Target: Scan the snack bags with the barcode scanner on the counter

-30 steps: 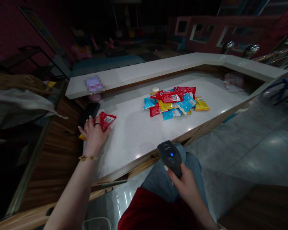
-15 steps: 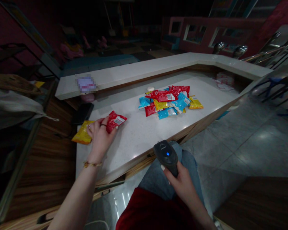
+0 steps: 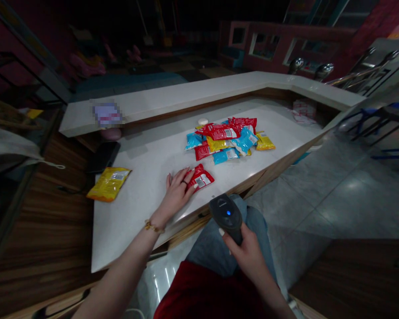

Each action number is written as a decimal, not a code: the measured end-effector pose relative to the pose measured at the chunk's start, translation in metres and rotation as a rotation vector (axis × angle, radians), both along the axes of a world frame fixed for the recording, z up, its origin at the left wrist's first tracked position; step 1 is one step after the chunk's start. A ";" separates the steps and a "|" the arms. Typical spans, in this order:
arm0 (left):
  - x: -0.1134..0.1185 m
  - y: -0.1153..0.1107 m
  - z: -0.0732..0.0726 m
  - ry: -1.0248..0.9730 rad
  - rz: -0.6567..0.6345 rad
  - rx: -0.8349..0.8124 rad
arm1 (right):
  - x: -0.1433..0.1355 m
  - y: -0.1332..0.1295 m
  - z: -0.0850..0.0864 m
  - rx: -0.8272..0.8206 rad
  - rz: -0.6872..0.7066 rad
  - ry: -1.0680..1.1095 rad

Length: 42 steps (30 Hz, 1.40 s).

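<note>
My left hand [image 3: 177, 193] is closed on the left end of a red packet [image 3: 201, 178], low over the white counter [image 3: 146, 177] near its front edge. The packet's barcode label faces up. In my right hand [image 3: 249, 252] is a black handheld scanner [image 3: 226, 214] with a blue light, held over my lap in front of the counter. A yellow packet [image 3: 110, 184] lies at the counter's left end. Behind the red packet is a pile of red, blue and yellow packets, among them a blue packet [image 3: 226, 155] and a red packet [image 3: 221, 131].
A raised white ledge [image 3: 173, 94] runs along the back of the counter. A dark flat object [image 3: 103, 157] lies at the left, and a white round item [image 3: 202, 121] sits behind the pile. A wrapped bundle [image 3: 304, 111] is at the far right.
My left hand has moved right with the red packet, away from the yellow packet, which now shows fully. The view has shifted slightly. My right hand still holds the scanner.
</note>
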<state>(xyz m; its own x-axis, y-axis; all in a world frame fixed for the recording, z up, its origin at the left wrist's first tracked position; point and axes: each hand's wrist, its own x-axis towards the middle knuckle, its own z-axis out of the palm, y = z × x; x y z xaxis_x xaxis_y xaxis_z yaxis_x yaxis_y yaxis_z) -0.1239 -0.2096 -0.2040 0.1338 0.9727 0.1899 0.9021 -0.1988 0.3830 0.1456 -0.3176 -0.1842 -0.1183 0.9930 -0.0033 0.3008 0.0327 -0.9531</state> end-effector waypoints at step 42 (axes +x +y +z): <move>0.004 -0.002 0.002 -0.030 0.007 0.127 | -0.007 0.005 0.007 -0.024 0.074 0.007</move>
<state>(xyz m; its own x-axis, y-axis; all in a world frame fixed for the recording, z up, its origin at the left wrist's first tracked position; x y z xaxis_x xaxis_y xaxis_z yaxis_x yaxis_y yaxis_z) -0.1198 -0.2114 -0.2024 0.1195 0.9413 0.3156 0.8923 -0.2412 0.3815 0.1384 -0.3125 -0.1768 -0.1918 0.9811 -0.0257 0.2913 0.0319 -0.9561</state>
